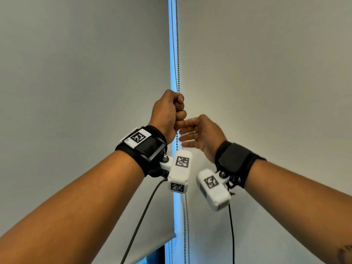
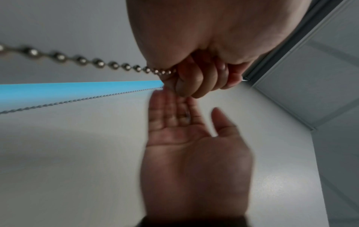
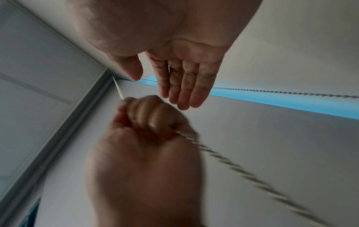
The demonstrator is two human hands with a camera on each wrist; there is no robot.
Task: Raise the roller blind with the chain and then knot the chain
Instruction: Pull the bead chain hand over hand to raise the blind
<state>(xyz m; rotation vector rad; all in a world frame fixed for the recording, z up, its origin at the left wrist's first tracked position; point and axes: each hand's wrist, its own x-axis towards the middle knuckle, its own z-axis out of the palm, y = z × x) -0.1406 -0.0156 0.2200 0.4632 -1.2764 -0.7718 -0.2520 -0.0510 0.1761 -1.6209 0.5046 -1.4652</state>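
— Between the 2 grey blinds, what do you see?
— 1 bright blue gap, 2 strands of bead chain [image 1: 178, 54] hanging down it. Left blind [image 1: 85, 73] ends at a bottom edge low down; right blind [image 1: 266, 73] runs past the frame.
— Hands?
— 2. Left hand [image 1: 167, 113] is fisted round 1 strand. Right hand [image 1: 202, 134], blurred, fingers straight and apart, holds nothing, just beside the fist
— Room?
— Bare blind on both sides
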